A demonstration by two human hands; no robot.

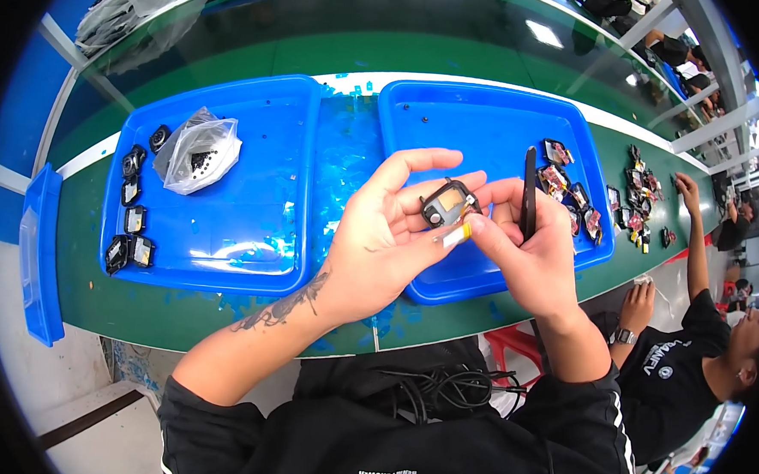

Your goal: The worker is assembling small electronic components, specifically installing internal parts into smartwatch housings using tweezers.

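Over the front part of the right blue tray (490,97), my left hand (371,241) holds a small black watch-like housing (446,203) between thumb and fingers, its open side facing up. A small silvery piece with a yellow end (457,235) sticks out at the housing's near edge. My right hand (538,250) is closed, its thumb and a finger pinching at that yellow end. Black tweezers (530,189) stand up out of the same hand, tucked between its fingers. The right fingers partly hide the housing's right edge.
In the left blue tray (258,102) lie several black housings (132,162) and a clear bag (199,155) of tiny black parts. Several wired assemblies (556,182) sit in the right tray, more (639,195) on the green bench. A co-worker's hand (686,193) reaches in at right.
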